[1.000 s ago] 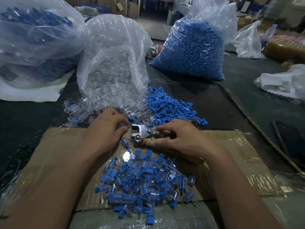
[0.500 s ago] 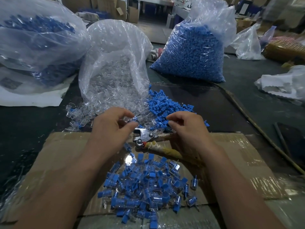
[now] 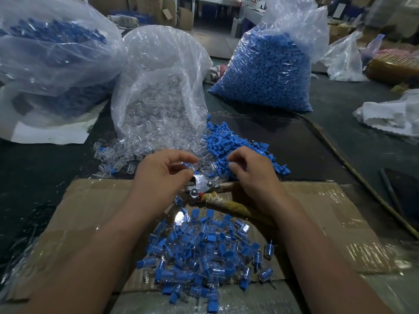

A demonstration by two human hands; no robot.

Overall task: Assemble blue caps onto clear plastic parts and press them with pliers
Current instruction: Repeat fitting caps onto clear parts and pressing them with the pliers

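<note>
Both hands have come up off the pliers (image 3: 204, 185), which now lie alone on the cardboard (image 3: 90, 211), at 12 o'clock from the pile of done pieces (image 3: 204, 252). The grip of the left hand (image 3: 158, 177) pinches a clear part (image 3: 189, 166). The grip of the right hand (image 3: 256, 175) looks pinched on a blue cap (image 3: 231, 165), at 3 o'clock from the clear part and near it, not touching. Loose caps (image 3: 229, 141) lie on the desk (image 3: 306, 143) behind. I think the cap goes on next. If it goes in crooked, it could pop off and get lost among the piles.
</note>
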